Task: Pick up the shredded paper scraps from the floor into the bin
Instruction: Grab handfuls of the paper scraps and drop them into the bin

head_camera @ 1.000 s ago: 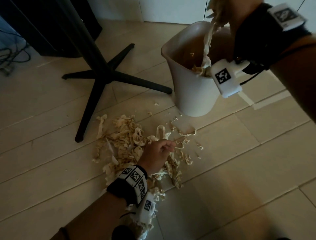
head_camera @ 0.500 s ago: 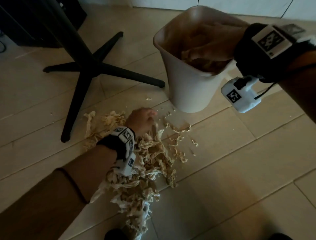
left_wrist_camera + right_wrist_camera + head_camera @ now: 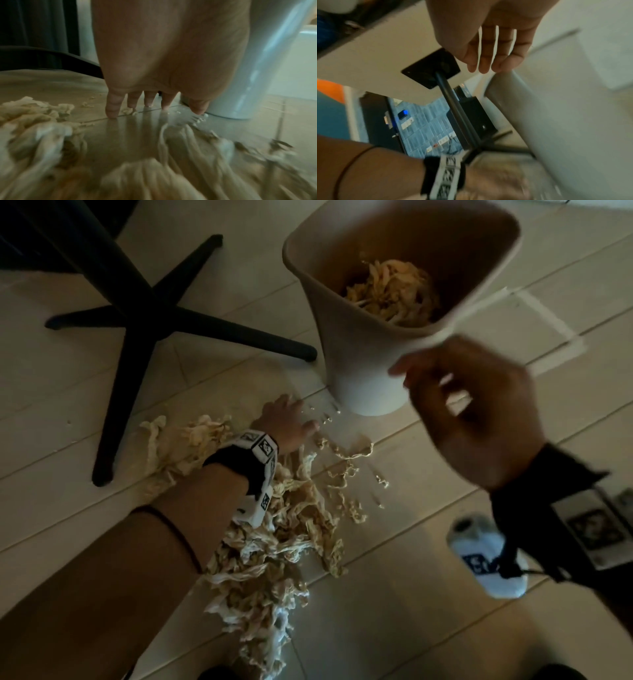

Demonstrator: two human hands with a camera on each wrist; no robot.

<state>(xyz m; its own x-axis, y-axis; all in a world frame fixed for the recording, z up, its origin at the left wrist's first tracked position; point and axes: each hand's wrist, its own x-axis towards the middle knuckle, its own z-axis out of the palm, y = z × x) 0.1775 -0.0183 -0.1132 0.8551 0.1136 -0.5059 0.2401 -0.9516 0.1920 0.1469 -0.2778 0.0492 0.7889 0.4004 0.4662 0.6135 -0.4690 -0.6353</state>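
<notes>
My left hand [image 3: 286,422] is down on the floor [image 3: 428,594], fingers [image 3: 112,106] spread and straight, tips touching tile at the far edge of the mess. It holds nothing; the palm looks set to rake. My right hand [image 3: 476,412] is up in the air, just in front of the bin's near rim, fingers loose and slightly curled, nothing in it; the rt wrist view shows the same [image 3: 491,51], empty w/ fingers hanging close together.

Key relation: the shredded paper scraps [image 3: 274,535] lie at 6 o'clock from the left hand, running under and behind that wrist toward me, w/ the pile's long axis approx 12-to-6 in the head view. A thinner scatter of bits [image 3: 346,460] trails off at 4 o'clock. From the right hand the pile is at 8 o'clock and lower, so the left hand is clearly nearer.

The bin [image 3: 363,371] stands at 1 o'clock from the left hand, near the thumb side; its wall shows close in the left wrist view [image 3: 257,81]. It's already part filled w/ scraps [image 3: 390,290].

Beyond, at 10 o'clock, a black table base [image 3: 144,313] w/ spread legs; one leg tip sits just left of the bin.

I'd guess the next move is a backward rake or grab by the left hand.
</notes>
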